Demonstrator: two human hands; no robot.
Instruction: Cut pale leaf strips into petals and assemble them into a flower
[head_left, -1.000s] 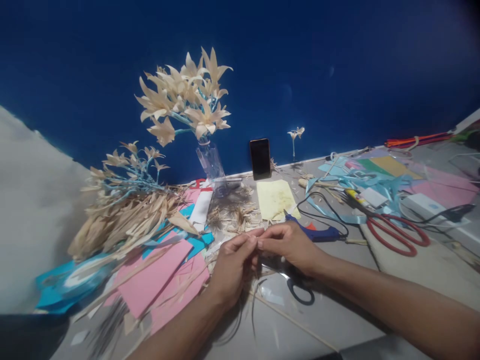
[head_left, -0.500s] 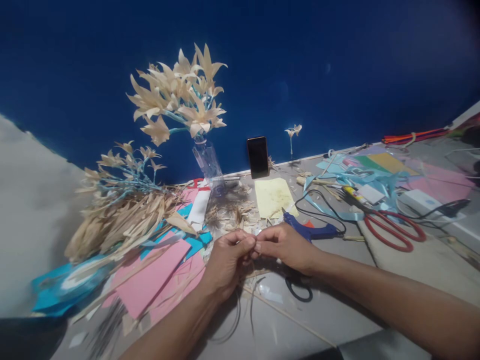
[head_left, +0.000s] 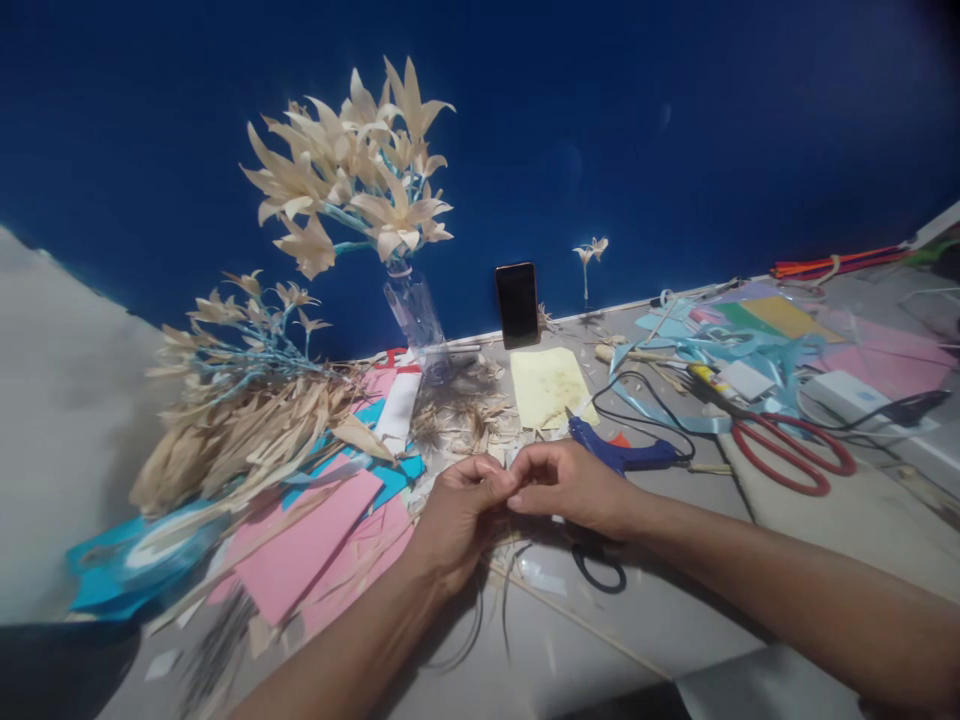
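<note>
My left hand (head_left: 466, 510) and my right hand (head_left: 564, 484) meet fingertip to fingertip over the middle of the work surface. Both are closed in a pinch, and whatever lies between the fingers is too small and hidden to make out. Thin dark strands (head_left: 505, 610) hang or lie just below them. Beyond my right hand is a blue glue gun (head_left: 626, 455), and a black scissor handle (head_left: 600, 570) shows beneath that hand. A yellow sheet (head_left: 551, 385) lies past my fingers.
Pale flowers (head_left: 397, 210) stand in a clear bottle (head_left: 414, 315) at the blue wall, near a phone (head_left: 517, 305). Dried husks (head_left: 240, 440) and pink paper (head_left: 307, 545) lie left. Red-handled scissors (head_left: 795, 455), blue ribbon and cords lie right.
The view has shifted slightly. My right hand's fingers are a little more arched, while both hands stay together in nearly the same place.
</note>
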